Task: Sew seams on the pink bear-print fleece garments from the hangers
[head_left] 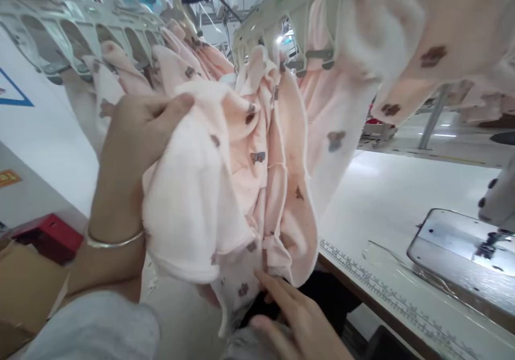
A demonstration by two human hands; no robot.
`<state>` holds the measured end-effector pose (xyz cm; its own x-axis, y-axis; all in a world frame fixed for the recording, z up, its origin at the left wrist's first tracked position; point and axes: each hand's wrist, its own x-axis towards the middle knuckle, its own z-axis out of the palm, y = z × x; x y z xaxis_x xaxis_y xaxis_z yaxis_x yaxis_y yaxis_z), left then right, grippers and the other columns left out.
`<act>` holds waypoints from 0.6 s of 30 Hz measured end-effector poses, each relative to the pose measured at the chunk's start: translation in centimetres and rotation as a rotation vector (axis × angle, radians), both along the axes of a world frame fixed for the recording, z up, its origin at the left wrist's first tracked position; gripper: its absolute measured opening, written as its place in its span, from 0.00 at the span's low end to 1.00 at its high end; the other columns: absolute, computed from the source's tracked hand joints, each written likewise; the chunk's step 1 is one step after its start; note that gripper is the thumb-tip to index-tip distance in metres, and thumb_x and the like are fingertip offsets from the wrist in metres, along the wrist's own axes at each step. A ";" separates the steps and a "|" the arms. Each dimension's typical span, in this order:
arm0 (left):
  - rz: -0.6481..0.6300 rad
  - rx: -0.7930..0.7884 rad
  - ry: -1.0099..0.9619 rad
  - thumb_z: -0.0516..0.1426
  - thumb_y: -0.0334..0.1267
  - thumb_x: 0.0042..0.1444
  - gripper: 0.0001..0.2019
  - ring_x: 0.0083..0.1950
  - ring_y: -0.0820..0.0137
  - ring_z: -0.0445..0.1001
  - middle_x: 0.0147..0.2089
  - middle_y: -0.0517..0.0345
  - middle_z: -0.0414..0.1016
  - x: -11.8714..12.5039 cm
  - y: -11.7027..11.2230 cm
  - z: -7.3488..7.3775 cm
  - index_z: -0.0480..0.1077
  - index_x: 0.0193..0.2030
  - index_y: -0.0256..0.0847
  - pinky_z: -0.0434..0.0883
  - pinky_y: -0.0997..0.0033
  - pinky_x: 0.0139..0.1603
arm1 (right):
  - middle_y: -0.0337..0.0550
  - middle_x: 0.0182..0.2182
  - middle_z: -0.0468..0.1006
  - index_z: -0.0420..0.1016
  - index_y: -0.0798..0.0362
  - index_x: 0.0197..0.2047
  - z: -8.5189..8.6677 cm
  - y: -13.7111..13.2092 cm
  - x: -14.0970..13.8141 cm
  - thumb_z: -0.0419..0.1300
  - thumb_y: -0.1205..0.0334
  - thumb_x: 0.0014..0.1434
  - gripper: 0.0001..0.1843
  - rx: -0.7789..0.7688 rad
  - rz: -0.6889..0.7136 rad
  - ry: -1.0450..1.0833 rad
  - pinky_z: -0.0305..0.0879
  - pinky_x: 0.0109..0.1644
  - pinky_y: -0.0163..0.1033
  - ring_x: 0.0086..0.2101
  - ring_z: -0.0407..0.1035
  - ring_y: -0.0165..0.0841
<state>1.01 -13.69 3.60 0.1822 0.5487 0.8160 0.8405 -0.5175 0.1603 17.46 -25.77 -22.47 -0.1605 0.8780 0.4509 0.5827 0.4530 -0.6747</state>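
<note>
A pale pink plush garment piece (pixel 189 204) with small bear prints hangs in front of me, its edges folded and wavy. My left hand (pixel 137 140), a bangle at its wrist, is closed on the upper left of the cloth with thumb and fingers. Below the hanging cloth is my right hand (pixel 293 311), fingers stretched out and thumb apart. Its fingertips are beside the lower edge of the fabric; whether they touch it I cannot tell.
Pale plastic clamp hangers (pixel 287 27) carry more pink printed cloth above and on both sides. At right stands a white sewing table (pixel 374 199) with a ruler strip (pixel 374 285) and a machine's metal plate (pixel 454 258). A cardboard box (pixel 32 285) and red object (pixel 50 236) are lower left.
</note>
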 end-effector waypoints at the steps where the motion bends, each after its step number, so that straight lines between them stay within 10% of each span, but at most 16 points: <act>1: -0.035 0.005 0.032 0.48 0.57 0.58 0.25 0.23 0.73 0.58 0.17 0.62 0.51 1.3 -0.4 0.5 0.59 0.17 0.44 0.54 0.70 0.23 | 0.53 0.45 0.76 0.66 0.59 0.59 0.7 1.0 -2.0 0.63 0.52 0.56 0.32 0.029 0.008 0.015 0.74 0.41 0.45 0.42 0.73 0.44; 4: -0.116 0.077 0.118 0.48 0.54 0.60 0.25 0.24 0.75 0.62 0.19 0.61 0.48 4.4 -0.2 1.4 0.58 0.15 0.43 0.62 0.71 0.27 | 0.52 0.38 0.76 0.72 0.59 0.47 2.3 3.1 -5.6 0.56 0.53 0.59 0.19 0.132 -0.026 0.200 0.72 0.34 0.45 0.36 0.73 0.43; 8: 0.001 0.241 0.216 0.50 0.56 0.58 0.21 0.40 0.64 0.74 0.27 0.60 0.63 5.3 -0.2 2.5 0.72 0.32 0.40 0.69 0.59 0.48 | 0.42 0.34 0.76 0.71 0.52 0.39 6.0 2.4 -1.4 0.46 0.64 0.63 0.13 0.301 -0.221 0.398 0.69 0.36 0.35 0.33 0.71 0.33; 11: -0.466 0.130 0.170 0.52 0.54 0.58 0.27 0.49 0.67 0.73 0.47 0.59 0.70 5.9 -2.4 1.6 0.62 0.59 0.41 0.72 0.68 0.48 | 0.34 0.28 0.73 0.70 0.46 0.42 11.3 -0.5 4.7 0.50 0.64 0.62 0.09 0.437 -0.417 0.143 0.61 0.23 0.27 0.24 0.67 0.25; 14: -0.963 -0.206 0.491 0.55 0.43 0.58 0.31 0.42 0.73 0.74 0.51 0.62 0.70 8.7 -4.6 -0.7 0.50 0.66 0.50 0.73 0.77 0.36 | 0.33 0.28 0.73 0.67 0.44 0.48 16.1 -2.9 8.6 0.51 0.60 0.61 0.12 0.563 -0.641 -0.164 0.56 0.22 0.29 0.22 0.64 0.25; 18: -0.995 -0.112 0.536 0.53 0.32 0.55 0.21 0.31 0.70 0.73 0.28 0.62 0.69 14.4 -4.6 -3.1 0.63 0.57 0.42 0.71 0.69 0.37 | 0.44 0.41 0.71 0.65 0.51 0.50 15.1 -4.2 8.8 0.52 0.60 0.64 0.12 0.649 -0.967 -0.317 0.63 0.45 0.39 0.39 0.68 0.34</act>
<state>15.38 -18.32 0.52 0.8890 0.0301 0.4569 0.0386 -0.9992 -0.0093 26.28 -29.96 -7.42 0.2543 0.3208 0.9124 0.9668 -0.0601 -0.2484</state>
